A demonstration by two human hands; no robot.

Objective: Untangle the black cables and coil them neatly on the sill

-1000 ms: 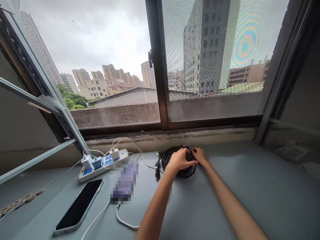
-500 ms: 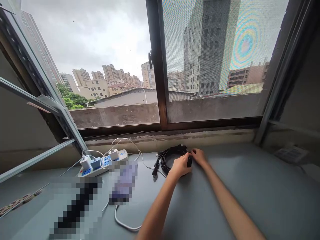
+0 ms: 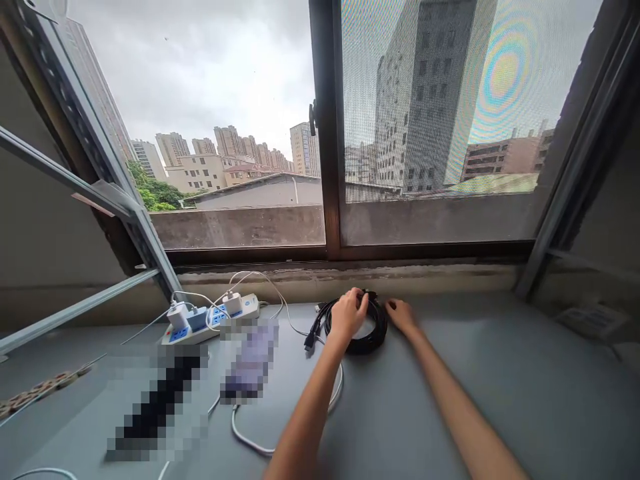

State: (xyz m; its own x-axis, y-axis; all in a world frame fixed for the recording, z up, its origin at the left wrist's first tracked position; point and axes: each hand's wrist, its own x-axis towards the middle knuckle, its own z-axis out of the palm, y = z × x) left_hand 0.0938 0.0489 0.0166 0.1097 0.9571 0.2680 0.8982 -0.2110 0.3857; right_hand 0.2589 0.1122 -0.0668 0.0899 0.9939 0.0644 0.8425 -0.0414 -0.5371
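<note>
A coil of black cable (image 3: 373, 343) lies flat on the grey tabletop, below the window. Its black plug end (image 3: 309, 343) sticks out to the left. Over the upper left part of the loop is my left hand (image 3: 349, 313), fingers bent round the cable strands with the thumb toward the loop's middle. My right hand (image 3: 401, 316) rests at the coil's right edge, its fingers curled in. A small dark spot shows between its thumb and forefinger, too small to make out.
A white power strip (image 3: 250, 305) with several chargers stands at the back left. White cords (image 3: 290, 320) run from it past the coil. A blurred purple object (image 3: 253, 360) and a blurred dark object (image 3: 160, 403) lie left. Metal frame bars (image 3: 145, 233) rise at the left.
My left hand has moved from the coil's right side to its upper left, uncovering the right part of the loop. My right hand stays by the right edge. The view has shifted slightly.
</note>
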